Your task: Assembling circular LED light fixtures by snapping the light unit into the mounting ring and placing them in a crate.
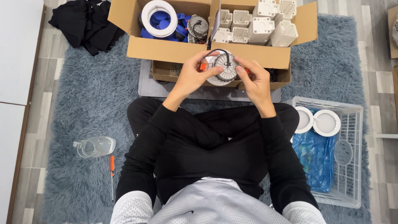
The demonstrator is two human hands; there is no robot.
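Downlight fitting (224, 67), round and finned, is sitting between both hands above the small cardboard tray (166, 74), flat face turned away. Left hand (191, 76) and right hand (256, 81) are gripping opposite sides, fingers curled closed, equally near.

Grey plank floor (29, 137) carries shaggy blue-grey rug (83, 99). On rug: clear plastic bottle (95, 146) lying on side, orange-handled screwdriver (112, 174) beside it, open cardboard box (207, 52), white plastic basket (352, 166), black clothing heap (83, 23) partly over rug edge.
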